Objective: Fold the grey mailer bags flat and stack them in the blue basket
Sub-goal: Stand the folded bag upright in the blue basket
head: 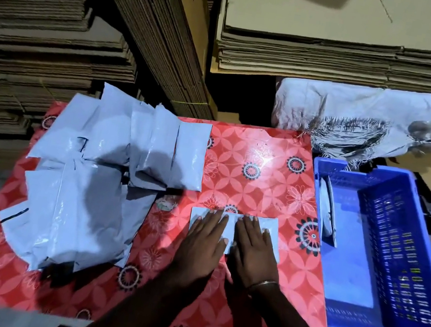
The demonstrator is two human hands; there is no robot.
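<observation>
A folded grey mailer bag (269, 225) lies flat on the red patterned table (258, 170), near its front middle. My left hand (204, 242) and my right hand (254, 251) press down on it side by side, fingers straight. A loose pile of unfolded grey mailer bags (93, 171) covers the table's left half. The blue basket (393, 250) stands to the right of the table. Folded grey bags (329, 211) lean against its left inner wall, and another grey bag (349, 257) lies flat on its floor.
Tall stacks of flattened cardboard (343, 42) rise behind the table and to its left. A frayed white woven sack (358, 118) lies behind the basket. My right wrist wears a thin bangle (264, 284).
</observation>
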